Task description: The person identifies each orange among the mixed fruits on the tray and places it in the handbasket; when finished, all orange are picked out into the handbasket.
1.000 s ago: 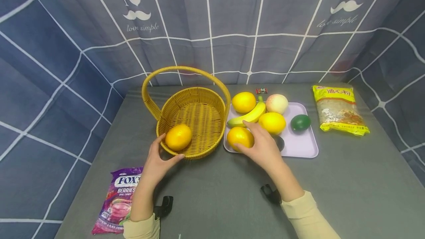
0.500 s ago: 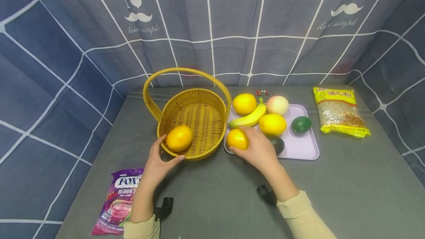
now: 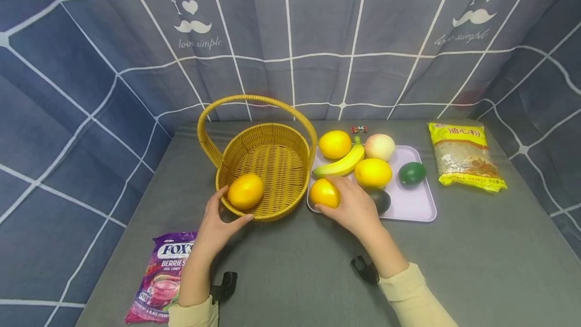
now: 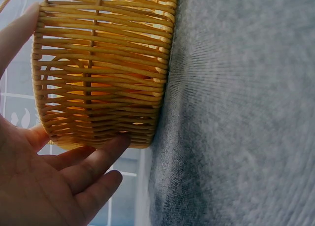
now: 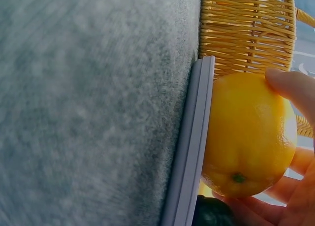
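Observation:
My left hand point(image 3: 217, 228) rests against the near left side of a round wicker basket point(image 3: 281, 165), thumb and fingers spread along its outside. In the left wrist view, fairly straight fingers touch the woven wall. An orange point(image 3: 245, 191) lies inside the basket close to that hand. On the lilac tray point(image 3: 410, 211), my right hand point(image 3: 353, 207) grips another orange point(image 5: 248, 137), its thumb on one side and fingers curled round the other. Beside it are a banana point(image 3: 341, 163), a yellow lemon-like fruit point(image 3: 373, 173) and a dark oval fruit point(image 3: 380, 201), partly hidden by the hand.
Farther back on the tray sit a third orange point(image 3: 335, 144), a peach point(image 3: 380, 147) and a green oval fruit point(image 3: 412, 173). A small wrapped candy point(image 3: 359, 129) lies behind. A pasta bag point(image 3: 467, 155) is at right, a purple candy bag point(image 3: 159, 281) at left. The basket's handle point(image 3: 258, 98) arches upward.
My right hand has closed round the near orange on the tray and shifted slightly left. The left hand stays at the basket. The head view has tilted a little.

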Demonstrator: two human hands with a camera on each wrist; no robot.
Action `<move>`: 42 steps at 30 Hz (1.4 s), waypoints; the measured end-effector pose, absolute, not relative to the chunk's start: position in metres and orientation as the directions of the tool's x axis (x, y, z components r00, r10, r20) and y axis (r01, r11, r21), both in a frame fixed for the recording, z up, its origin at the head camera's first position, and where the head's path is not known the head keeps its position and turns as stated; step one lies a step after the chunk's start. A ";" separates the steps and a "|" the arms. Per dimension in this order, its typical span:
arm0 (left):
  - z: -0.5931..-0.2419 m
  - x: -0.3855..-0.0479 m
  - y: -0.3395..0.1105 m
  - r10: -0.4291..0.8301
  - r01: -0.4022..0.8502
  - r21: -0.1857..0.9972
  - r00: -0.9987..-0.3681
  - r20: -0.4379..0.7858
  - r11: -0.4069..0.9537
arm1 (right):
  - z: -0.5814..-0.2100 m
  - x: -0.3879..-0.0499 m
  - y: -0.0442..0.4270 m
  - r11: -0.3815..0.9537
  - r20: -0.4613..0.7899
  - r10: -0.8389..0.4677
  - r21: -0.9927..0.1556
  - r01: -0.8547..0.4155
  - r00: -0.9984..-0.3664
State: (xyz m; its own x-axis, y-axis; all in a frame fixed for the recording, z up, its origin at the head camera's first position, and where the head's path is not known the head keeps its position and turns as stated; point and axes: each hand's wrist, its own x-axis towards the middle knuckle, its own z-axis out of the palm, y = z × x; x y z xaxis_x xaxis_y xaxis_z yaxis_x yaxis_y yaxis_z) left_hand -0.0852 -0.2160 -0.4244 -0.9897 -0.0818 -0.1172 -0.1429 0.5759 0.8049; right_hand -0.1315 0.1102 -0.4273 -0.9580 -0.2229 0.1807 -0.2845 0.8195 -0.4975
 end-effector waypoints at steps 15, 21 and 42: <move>-0.428 -0.085 -0.217 -0.086 -0.118 0.799 -0.993 -0.084 0.590 | -0.426 -0.130 0.114 0.804 0.193 -0.196 -0.529 -0.270 -0.961; -0.430 -0.085 -0.217 -0.087 -0.117 0.804 -0.993 -0.081 0.583 | -0.415 -0.128 0.117 0.791 0.216 -0.173 -0.551 -0.266 -0.961; -0.430 -0.087 -0.218 -0.078 -0.097 0.812 -0.995 -0.064 0.575 | -0.372 -0.116 0.102 0.663 0.314 -0.200 -0.655 -0.364 -0.928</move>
State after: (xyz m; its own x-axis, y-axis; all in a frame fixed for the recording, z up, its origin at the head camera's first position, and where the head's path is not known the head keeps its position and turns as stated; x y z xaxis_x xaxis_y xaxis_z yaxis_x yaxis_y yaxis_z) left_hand -0.0867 -0.2177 -0.4299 -0.9949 -0.0780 -0.0640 -0.0973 0.5752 0.8122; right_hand -0.1162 0.1024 -0.3720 -0.9282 -0.2001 0.3136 -0.3640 0.6626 -0.6546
